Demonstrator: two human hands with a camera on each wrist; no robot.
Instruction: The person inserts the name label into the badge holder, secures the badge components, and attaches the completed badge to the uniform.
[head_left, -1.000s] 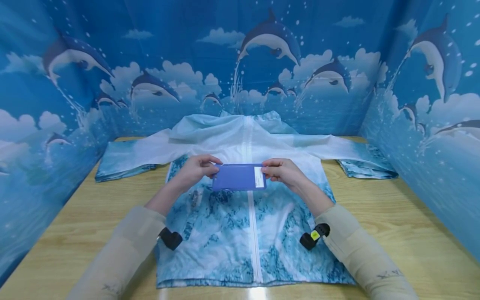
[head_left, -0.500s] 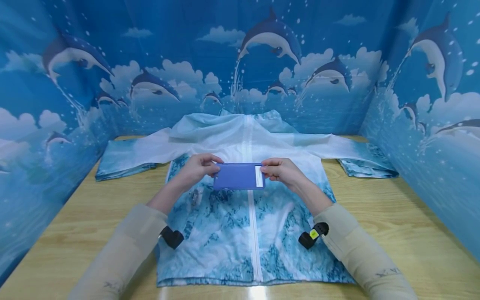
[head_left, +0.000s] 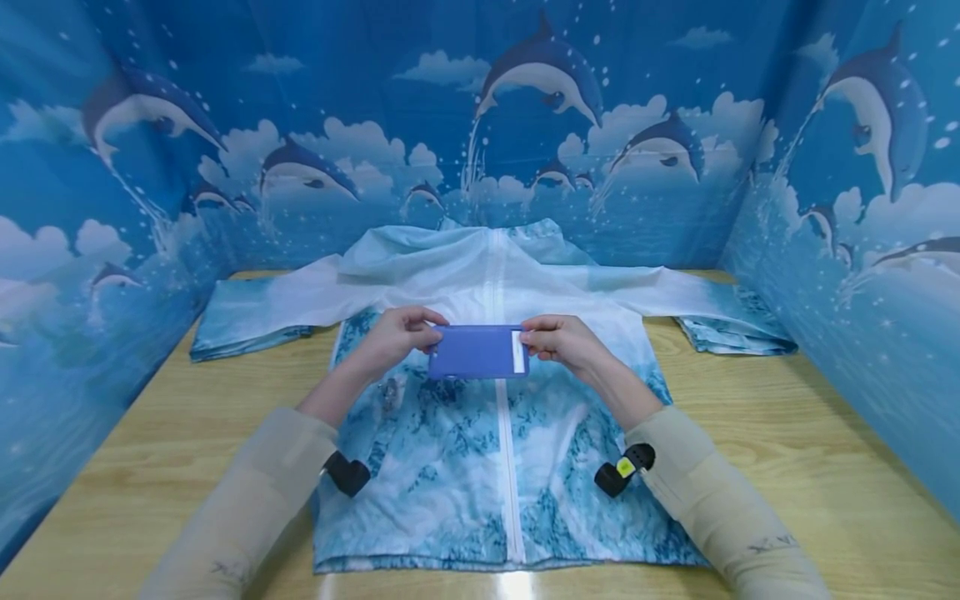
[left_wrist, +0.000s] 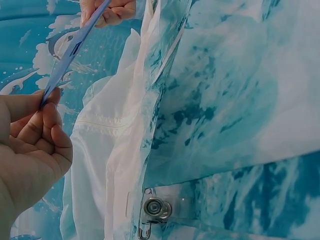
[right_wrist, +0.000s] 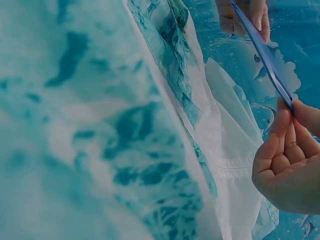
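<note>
A flat blue badge holder (head_left: 472, 352) with a white label near its right end is held level above a jacket (head_left: 442, 483). My left hand (head_left: 397, 337) pinches its left end between thumb and fingers. On the opposite end, my right hand (head_left: 566, 342) has the same kind of pinch, partly over the label. Both wrist views show the holder edge-on as a thin blue strip, its ends between the fingertips. Below the left hand, a metal badge clip (left_wrist: 156, 207) on a clear strap lies against the jacket's printed front.
The jacket lies face up on a wooden table (head_left: 172, 442), its white zip (head_left: 506, 467) down the middle. Its sleeves (head_left: 255, 317) stretch sideways with the cuff ends folded. Dolphin-printed curtains (head_left: 480, 108) stand behind and on both sides.
Both hands keep their pinch on the badge holder. They have drawn very slightly closer together and upward in the view, and the white label looks a little narrower.
</note>
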